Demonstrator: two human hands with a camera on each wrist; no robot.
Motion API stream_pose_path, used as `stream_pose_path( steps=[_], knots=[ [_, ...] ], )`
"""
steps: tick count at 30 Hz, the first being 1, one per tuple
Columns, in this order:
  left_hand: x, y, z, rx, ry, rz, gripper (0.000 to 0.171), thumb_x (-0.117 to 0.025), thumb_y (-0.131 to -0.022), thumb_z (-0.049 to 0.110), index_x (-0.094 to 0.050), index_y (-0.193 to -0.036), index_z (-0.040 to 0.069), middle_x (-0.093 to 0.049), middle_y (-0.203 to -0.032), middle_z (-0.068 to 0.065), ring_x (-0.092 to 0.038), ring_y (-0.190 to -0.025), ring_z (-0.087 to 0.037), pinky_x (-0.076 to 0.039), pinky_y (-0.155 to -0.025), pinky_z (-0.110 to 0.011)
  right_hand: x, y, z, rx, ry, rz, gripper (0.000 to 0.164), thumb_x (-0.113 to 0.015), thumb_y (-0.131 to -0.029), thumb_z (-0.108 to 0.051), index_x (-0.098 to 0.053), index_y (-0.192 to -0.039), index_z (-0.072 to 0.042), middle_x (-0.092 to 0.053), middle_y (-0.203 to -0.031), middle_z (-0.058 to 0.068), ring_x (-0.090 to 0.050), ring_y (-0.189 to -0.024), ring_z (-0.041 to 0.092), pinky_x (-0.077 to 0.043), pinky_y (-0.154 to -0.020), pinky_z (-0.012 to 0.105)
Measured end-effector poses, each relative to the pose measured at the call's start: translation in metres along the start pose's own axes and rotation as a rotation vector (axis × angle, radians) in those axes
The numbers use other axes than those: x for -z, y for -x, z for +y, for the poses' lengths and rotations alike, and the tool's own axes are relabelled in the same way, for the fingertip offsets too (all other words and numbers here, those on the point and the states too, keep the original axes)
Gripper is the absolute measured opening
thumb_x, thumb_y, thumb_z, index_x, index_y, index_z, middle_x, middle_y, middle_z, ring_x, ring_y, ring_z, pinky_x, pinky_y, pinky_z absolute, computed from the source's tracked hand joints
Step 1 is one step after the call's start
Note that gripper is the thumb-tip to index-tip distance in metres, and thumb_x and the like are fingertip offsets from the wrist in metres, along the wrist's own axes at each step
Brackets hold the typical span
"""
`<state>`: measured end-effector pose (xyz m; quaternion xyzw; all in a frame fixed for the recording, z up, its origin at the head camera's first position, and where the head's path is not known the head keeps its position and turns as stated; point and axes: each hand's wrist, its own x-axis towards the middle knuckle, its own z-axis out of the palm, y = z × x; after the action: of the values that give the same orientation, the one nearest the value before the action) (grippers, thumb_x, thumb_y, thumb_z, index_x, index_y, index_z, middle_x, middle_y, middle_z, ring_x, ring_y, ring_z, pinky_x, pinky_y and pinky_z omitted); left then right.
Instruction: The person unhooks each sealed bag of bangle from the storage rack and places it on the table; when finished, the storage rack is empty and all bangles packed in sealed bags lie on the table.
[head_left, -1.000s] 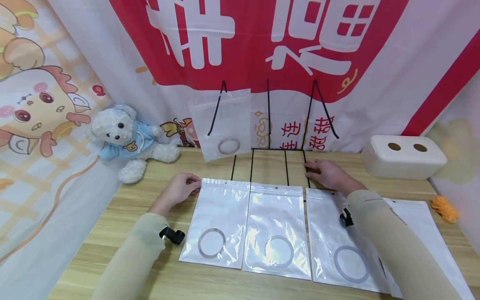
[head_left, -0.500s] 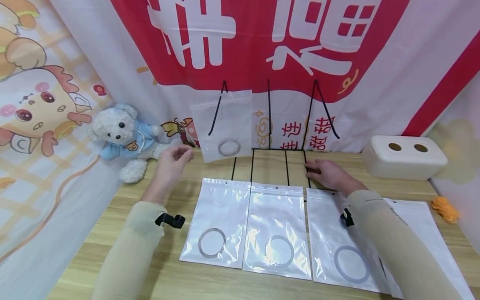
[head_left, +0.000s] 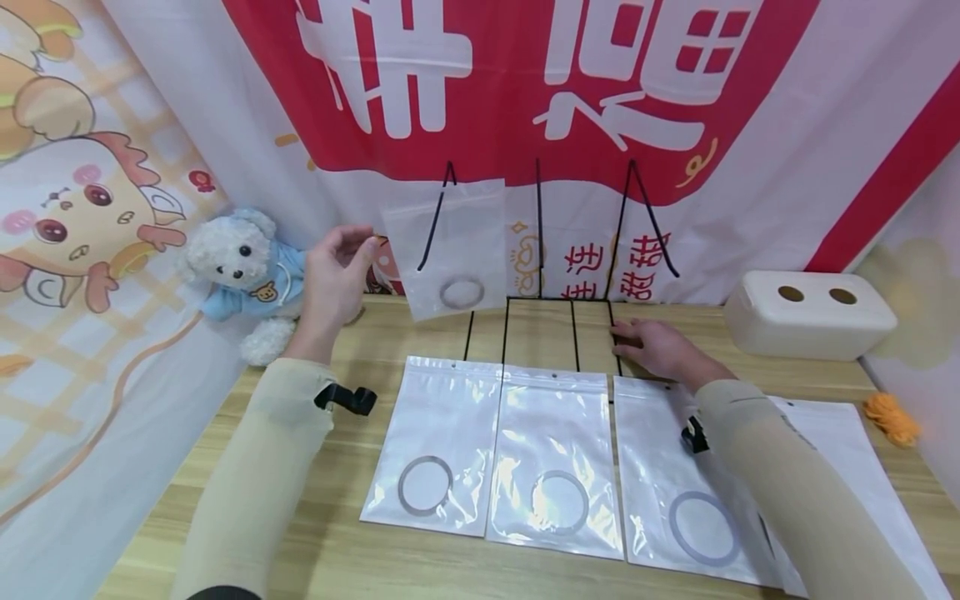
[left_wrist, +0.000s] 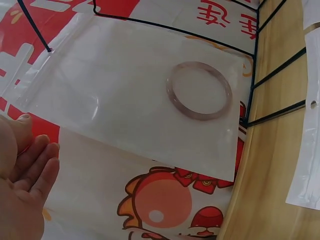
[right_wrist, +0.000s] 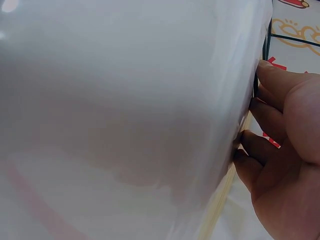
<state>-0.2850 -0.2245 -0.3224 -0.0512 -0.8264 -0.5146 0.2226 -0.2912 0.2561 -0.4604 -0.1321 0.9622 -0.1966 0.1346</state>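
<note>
A clear zip bag [head_left: 467, 242] with a pale pinkish bangle [left_wrist: 200, 91] inside hangs from a prong of the black wire rack [head_left: 539, 225]. My left hand [head_left: 339, 275] is just left of this bag, its fingers loosely bent and nothing in them. In the left wrist view the thumb tip is close to the bag's edge; whether they touch, I cannot tell. My right hand [head_left: 656, 346] holds a wire of the rack's base between thumb and fingers. Bangle bags lie in a row before the rack: a left bag [head_left: 448, 417], a middle bag [head_left: 555, 433] and a right bag [head_left: 645, 467].
Another white bag [head_left: 840, 442] lies partly under the right sleeve. A white plush bear [head_left: 232, 250] sits at the back left. A white box with two holes [head_left: 810, 325] and an orange yarn bundle [head_left: 892, 419] stand on the right. A printed cloth [head_left: 712, 242] hangs behind.
My left hand has left the top corner of the left bag on the table and risen up and back to the hanging bag's side. The right hand stays at the rack.
</note>
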Motion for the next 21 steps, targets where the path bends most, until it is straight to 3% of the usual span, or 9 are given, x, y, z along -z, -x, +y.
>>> stream_pose_path(
  steps=[9,21],
  knots=[
    [-0.007,-0.011,0.013,-0.013,0.091,0.014,0.036,-0.070,-0.107,0.029,-0.072,-0.133,0.004,-0.073,-0.131,-0.013,-0.069,-0.113,-0.011,-0.058,-0.102,-0.022,0.001,0.002,0.001,0.041,0.017,0.023,0.055,-0.058,-0.112,-0.031,-0.049,-0.161,-0.007,-0.037,-0.166,0.038,-0.035,-0.154,0.059,-0.028,-0.128,0.070],
    [-0.018,-0.018,0.020,-0.040,0.120,0.068,0.030,-0.069,-0.107,0.024,-0.073,-0.126,0.001,-0.072,-0.113,-0.003,-0.067,-0.100,-0.008,-0.059,-0.091,-0.018,0.001,0.004,0.000,0.039,0.016,0.024,0.055,-0.059,-0.112,-0.032,-0.050,-0.161,-0.007,-0.036,-0.166,0.038,-0.035,-0.154,0.059,-0.027,-0.128,0.070]
  ],
)
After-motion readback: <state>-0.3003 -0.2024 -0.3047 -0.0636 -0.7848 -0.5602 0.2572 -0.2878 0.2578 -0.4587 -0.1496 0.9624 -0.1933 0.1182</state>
